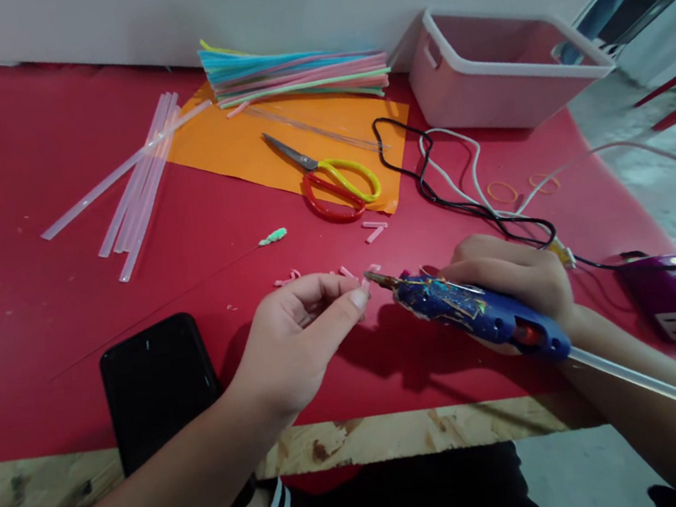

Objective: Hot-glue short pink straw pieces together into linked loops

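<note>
My right hand (pixel 510 274) is wrapped round a blue hot glue gun (pixel 460 307), with a clear glue stick (pixel 663 387) running out of its back end. The gun's metal nozzle points left and meets a small pink piece (pixel 364 281). That piece is pinched between the thumb and fingers of my left hand (pixel 305 330); whether nozzle and piece touch I cannot tell. Short pink pieces (pixel 376 229) lie just beyond the fingertips. Farther left, a small green fuzzy bit (pixel 273 236) sits at the end of a thin wire.
A black phone (pixel 160 382) lies by my left forearm. Scissors (pixel 340 185) rest on orange paper (pixel 215 153), near bundled pipe cleaners (pixel 298 73). Glue sticks (pixel 140 181) lie left. At the right are a pink bin (pixel 478 88), tangled cords (pixel 429 180) and a purple power strip (pixel 669 305).
</note>
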The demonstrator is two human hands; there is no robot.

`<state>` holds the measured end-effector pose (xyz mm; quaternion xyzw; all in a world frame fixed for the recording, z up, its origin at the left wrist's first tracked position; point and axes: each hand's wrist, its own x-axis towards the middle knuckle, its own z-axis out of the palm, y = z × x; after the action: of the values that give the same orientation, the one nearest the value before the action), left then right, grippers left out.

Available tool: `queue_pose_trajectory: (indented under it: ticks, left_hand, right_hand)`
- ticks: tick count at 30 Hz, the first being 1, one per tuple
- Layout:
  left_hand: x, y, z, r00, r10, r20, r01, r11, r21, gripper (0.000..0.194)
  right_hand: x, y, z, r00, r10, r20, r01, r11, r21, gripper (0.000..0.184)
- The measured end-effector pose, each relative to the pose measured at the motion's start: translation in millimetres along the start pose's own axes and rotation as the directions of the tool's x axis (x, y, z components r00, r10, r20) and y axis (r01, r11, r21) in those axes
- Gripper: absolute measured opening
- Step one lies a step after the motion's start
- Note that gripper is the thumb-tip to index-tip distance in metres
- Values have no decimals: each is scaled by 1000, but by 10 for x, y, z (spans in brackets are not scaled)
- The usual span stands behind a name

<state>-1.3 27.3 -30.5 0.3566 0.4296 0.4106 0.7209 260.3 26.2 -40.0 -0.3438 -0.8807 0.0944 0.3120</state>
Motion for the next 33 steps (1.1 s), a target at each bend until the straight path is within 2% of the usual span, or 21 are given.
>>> queue_pose_trajectory:
  ticks: [12,28,33]
  left_hand:
    - [7,-12,-19,1000,11,7,-11,1000,21,12]
    - [11,7,7,1000,-5,-15,6,999,41,12]
    - [4,22,7,1000,-3,-21,4,999,52,15]
  right_hand:
    - [45,20,-40,996,-87,37,90,994,-69,21]
    - [28,0,-26,999,-47,-13,46,997,-62,17]
    - [16,9,-22,997,-69,-32,67,996,-53,16]
